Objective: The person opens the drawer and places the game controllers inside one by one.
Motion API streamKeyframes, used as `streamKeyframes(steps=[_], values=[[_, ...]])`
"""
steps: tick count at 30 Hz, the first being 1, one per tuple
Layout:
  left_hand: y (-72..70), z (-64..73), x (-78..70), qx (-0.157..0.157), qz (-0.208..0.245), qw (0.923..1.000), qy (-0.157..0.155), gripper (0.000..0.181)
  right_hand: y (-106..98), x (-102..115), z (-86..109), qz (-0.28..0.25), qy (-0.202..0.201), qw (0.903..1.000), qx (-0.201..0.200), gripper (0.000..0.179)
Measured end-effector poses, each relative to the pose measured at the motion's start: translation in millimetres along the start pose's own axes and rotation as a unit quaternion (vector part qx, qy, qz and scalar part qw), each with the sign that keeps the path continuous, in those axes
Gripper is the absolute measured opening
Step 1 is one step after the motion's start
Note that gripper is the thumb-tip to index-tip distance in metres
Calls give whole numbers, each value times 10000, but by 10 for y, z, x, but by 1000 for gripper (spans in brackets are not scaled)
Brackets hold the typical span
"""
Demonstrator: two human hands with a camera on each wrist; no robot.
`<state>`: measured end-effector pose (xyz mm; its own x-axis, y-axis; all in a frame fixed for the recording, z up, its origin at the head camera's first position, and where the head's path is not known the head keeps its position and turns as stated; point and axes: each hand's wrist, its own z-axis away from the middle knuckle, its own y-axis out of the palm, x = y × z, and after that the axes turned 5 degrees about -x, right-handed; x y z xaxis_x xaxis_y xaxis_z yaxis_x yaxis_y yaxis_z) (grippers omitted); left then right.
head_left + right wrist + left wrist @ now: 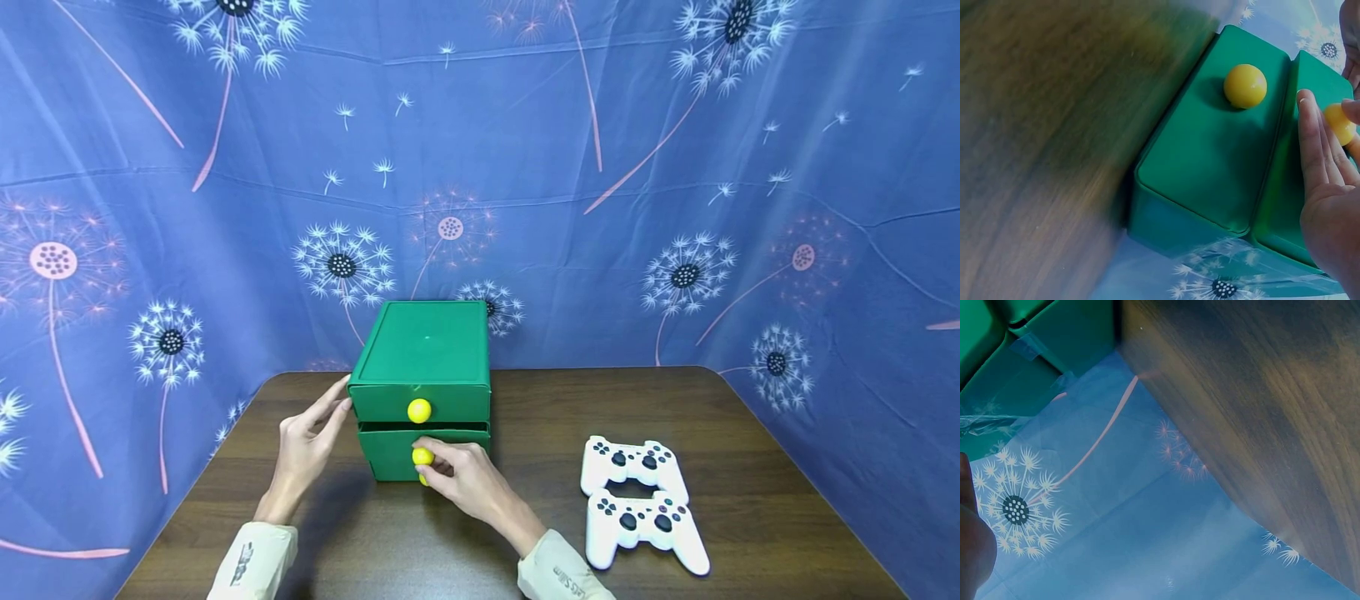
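A green drawer box (427,346) stands on the table with round yellow knobs on its front. My right hand (468,479) pinches the knob (422,456) below the upper knob (419,410); in the right wrist view it is the held knob (1338,124). Another knob (1245,86) sits free on the drawer nearest the table; the head view shows only a sliver of it under my thumb. Along the top of the gripped drawer (390,457) runs a dark gap. My left hand (305,442), fingers extended, touches the box's left front edge. Part of it (974,540) borders the left wrist view.
Two white game controllers (637,462) (645,525) lie one before the other on the brown wooden table (540,433), right of the box. Behind it hangs a blue cloth (540,275) with dandelion prints. Clear tape (1025,347) shows on the box's side.
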<state>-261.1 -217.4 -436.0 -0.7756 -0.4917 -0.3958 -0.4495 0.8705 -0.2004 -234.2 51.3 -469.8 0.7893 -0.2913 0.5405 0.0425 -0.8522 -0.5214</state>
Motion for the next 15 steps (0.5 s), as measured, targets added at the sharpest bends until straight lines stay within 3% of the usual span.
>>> streamKeyframes(steps=[8,15], values=[[1,8,4,-16,-5,10000,-60,48,18,67,29,132,-70,9999,-70,17],[13,1,6,-112,15,9999,79,47,28,133,63,99,-99,9999,-62,16]])
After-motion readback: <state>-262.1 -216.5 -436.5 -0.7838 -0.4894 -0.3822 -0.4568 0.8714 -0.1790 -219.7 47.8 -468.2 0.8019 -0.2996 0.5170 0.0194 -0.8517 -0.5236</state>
